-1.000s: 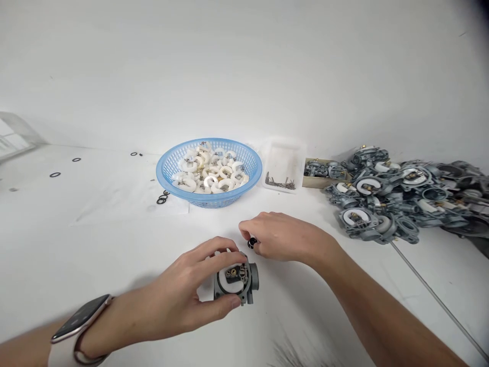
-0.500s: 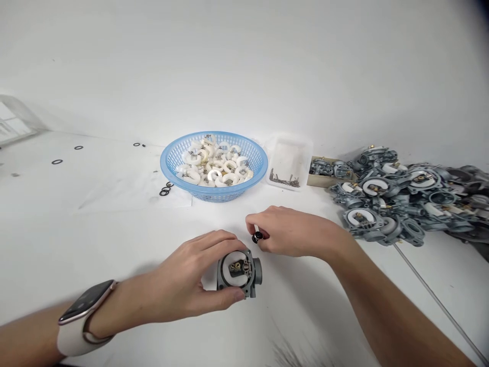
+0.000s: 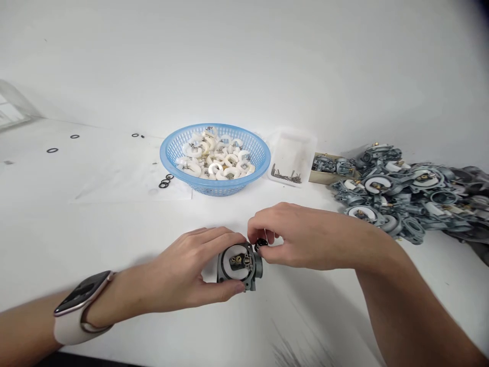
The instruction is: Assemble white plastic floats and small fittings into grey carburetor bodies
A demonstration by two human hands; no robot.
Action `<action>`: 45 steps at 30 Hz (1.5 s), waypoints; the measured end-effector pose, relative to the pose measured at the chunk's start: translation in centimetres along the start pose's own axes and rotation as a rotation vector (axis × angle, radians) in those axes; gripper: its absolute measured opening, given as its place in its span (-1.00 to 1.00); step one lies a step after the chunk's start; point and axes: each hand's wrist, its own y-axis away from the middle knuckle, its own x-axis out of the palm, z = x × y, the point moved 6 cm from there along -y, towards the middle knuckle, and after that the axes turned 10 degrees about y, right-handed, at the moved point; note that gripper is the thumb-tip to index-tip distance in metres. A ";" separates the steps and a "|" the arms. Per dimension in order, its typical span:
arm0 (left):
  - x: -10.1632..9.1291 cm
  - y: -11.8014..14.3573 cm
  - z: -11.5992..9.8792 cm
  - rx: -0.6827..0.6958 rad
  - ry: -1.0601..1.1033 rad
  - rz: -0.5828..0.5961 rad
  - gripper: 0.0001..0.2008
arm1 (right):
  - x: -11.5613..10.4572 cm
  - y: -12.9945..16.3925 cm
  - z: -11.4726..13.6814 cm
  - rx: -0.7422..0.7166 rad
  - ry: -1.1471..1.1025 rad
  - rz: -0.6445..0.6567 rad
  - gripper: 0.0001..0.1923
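Observation:
My left hand (image 3: 202,270) is closed around a grey metal carburetor body (image 3: 252,270), thumb at the near side and fingers over the far side. The carburetor's open face is up, showing a white C-shaped float (image 3: 229,264) and two brass jets (image 3: 236,260) in the middle. Just to the right, my right hand (image 3: 294,237) pinches a small black round piece (image 3: 261,244) with a shiny edge, close to the carburetor's upper right corner. Fingers partly cover this piece, so its kind is unclear.
Beyond my hands stands a blue basket (image 3: 164,153) of white floats. Beside it are a clear tray (image 3: 292,153) with thin metal pins and a small box (image 3: 332,177) of metal parts. Carburetors (image 3: 416,193) are heaped at right. Black O-rings (image 3: 164,182) lie left.
My right hand has moved slightly down and right with the black piece, its wrist now more raised and bent. A thin rod at the right no longer shows. My left hand keeps hold of the carburetor.

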 end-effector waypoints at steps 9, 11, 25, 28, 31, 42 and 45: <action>0.1 0.1 -0.1 -0.008 0.047 0.018 -0.68 | -0.2 -0.1 0.1 -0.001 -0.042 0.022 -0.89; 0.2 0.0 0.0 0.005 0.052 0.018 -0.67 | -0.1 -0.1 0.1 0.001 -0.044 0.025 -0.88; 0.1 0.1 0.2 0.041 0.026 0.005 -0.61 | -0.2 0.2 0.0 -0.030 -0.053 -0.008 -0.83; 0.1 0.1 0.1 0.018 0.028 0.015 -0.66 | -0.3 0.3 0.0 -0.024 -0.027 -0.050 -0.85; 0.0 0.0 0.1 -0.002 0.039 0.016 -0.65 | -0.5 0.4 -0.1 -0.013 0.011 -0.124 -0.87; 0.0 0.1 -0.1 0.058 -0.067 -0.023 -0.63 | -0.4 0.0 0.4 -0.065 -0.043 -0.110 -0.86; 0.0 0.1 -0.1 0.066 -0.069 -0.011 -0.63 | -0.5 -0.5 0.0 -0.093 -0.135 -0.067 -0.91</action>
